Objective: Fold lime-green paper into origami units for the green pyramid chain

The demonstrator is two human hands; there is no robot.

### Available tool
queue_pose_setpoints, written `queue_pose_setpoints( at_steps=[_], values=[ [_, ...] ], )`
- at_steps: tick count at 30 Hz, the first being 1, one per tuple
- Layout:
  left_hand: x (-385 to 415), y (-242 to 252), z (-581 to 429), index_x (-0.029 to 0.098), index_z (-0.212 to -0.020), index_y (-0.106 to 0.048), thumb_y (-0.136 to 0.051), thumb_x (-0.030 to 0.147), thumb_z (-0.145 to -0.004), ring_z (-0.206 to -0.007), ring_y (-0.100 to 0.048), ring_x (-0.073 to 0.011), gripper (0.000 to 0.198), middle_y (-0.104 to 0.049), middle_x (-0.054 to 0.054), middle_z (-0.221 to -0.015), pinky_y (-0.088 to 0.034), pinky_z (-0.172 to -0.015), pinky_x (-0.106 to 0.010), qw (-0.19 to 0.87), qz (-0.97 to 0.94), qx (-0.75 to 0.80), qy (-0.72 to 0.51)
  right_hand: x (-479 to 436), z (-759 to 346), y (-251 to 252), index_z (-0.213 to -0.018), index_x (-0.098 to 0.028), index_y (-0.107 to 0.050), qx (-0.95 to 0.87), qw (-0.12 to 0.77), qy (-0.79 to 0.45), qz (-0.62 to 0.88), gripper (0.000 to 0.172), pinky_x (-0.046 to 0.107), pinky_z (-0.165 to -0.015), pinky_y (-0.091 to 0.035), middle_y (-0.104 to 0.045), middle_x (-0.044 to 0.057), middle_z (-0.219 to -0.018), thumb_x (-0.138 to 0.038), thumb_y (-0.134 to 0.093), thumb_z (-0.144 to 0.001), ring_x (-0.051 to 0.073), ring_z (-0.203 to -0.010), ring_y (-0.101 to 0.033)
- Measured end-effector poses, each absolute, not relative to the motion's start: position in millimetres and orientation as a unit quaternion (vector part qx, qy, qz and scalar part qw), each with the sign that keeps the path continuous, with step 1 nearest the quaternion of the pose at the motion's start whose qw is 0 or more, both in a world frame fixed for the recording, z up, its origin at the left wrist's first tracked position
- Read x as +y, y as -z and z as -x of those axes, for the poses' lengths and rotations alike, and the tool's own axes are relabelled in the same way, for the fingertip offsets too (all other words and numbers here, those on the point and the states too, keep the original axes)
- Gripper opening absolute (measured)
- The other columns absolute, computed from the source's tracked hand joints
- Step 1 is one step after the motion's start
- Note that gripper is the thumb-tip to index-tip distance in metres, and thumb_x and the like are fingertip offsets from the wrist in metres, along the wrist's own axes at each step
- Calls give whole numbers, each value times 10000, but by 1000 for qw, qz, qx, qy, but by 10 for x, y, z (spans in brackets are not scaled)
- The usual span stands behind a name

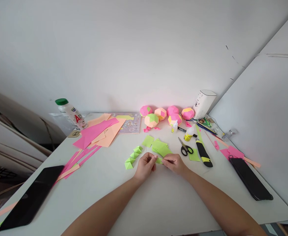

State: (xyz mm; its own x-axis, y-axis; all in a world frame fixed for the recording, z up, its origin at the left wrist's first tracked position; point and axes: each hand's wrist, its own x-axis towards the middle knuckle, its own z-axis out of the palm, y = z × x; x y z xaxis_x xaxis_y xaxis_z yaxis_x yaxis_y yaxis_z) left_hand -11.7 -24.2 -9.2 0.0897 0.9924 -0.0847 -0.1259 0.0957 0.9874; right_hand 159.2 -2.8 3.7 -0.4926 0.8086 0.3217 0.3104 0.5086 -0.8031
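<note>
Between my two hands is a small green piece of paper (159,161), pinched at both ends; how it is folded is partly hidden by the fingers. My left hand (146,165) grips its left end with thumb and forefinger. On the right end, my right hand (175,163) is closed in the same way. Just beyond the hands lies a stack of green paper squares (161,147), with a single green square (148,141) beside it. Left of my left hand stands a row of folded green paper pieces (133,157).
Scissors (185,147), a utility knife (204,153) and a glue bottle (189,133) lie or stand to the right. Several paper balls (151,120) line the wall. Pink and orange sheets (111,132) and a black tablet (32,196) are left; a black phone (250,178) is right.
</note>
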Motion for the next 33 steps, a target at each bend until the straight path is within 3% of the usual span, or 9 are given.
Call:
queue_pose_setpoints(
  at_steps=[6, 14, 19, 29, 33],
  values=[
    [-225, 86, 92, 206, -805, -406, -499, 489, -799, -386, -482, -95, 298, -478, 90, -457, -361, -406, -197, 601, -434, 428, -518, -43, -1574, -30, -642, -144, -638, -793, 393, -289, 365, 289, 217, -460, -372, -533, 6, -502, -288, -501, -851, 103, -462, -449],
    [-212, 57, 66, 191, -878, -423, -526, 520, -762, -441, -529, -93, 363, -545, 51, -607, -381, -404, -201, 606, -419, 437, -515, -11, -1579, 62, -875, -161, -691, -789, 428, -271, 348, 170, 221, -461, -411, -641, 55, -653, -241, -568, -788, 118, -496, -511],
    [-193, 106, 71, 197, -863, -435, -515, 521, -768, -423, -503, -111, 348, -508, 71, -469, -368, -417, -207, 603, -436, 434, -507, 7, -1594, 118, -913, -163, -681, -789, 417, -292, 342, 210, 214, -460, -419, -642, 54, -683, -181, -548, -752, 112, -501, -513],
    [-229, 120, 80, 186, -902, -468, -508, 484, -788, -488, -479, -85, 322, -503, 47, -607, -350, -483, -215, 630, -474, 398, -468, -12, -1591, 108, -998, -164, -639, -777, 386, -344, 360, 283, 223, -473, -424, -609, 40, -731, -258, -600, -734, 102, -508, -490],
    [-241, 91, 81, 190, -894, -457, -474, 472, -808, -450, -427, -78, 295, -441, 71, -535, -322, -468, -210, 626, -475, 401, -470, -14, -1599, 103, -1028, -164, -631, -770, 370, -365, 370, 326, 233, -491, -435, -618, 48, -789, -336, -609, -752, 103, -525, -499]
  ],
)
